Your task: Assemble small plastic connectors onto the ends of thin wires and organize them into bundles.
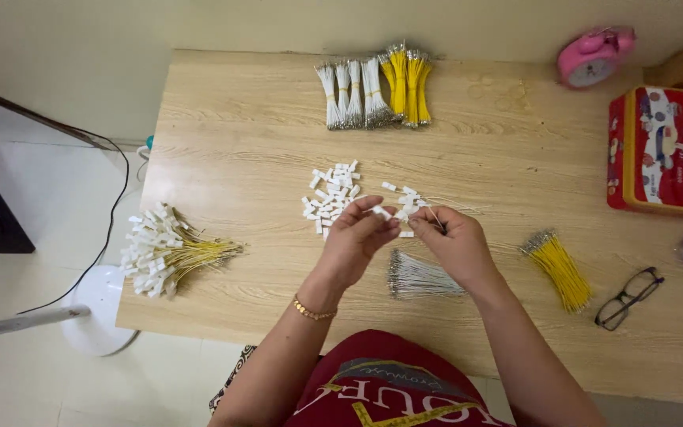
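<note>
Over the middle of a wooden table [239,150], my left hand [355,241] pinches a small white plastic connector [381,212] between its fingertips. My right hand [456,241] holds a thin white wire [456,207] whose end points toward that connector. A pile of loose white connectors [330,197] lies just beyond my left hand. A bundle of white wires [419,277] rests on the table under my right wrist.
Finished yellow wires with white connectors [164,250] lie at the left edge. Bundles of white and yellow wires [373,88] sit at the far side, a yellow bundle [559,267] to the right. Black glasses [628,298], a red tin [664,150] and a pink clock [593,55] stand right.
</note>
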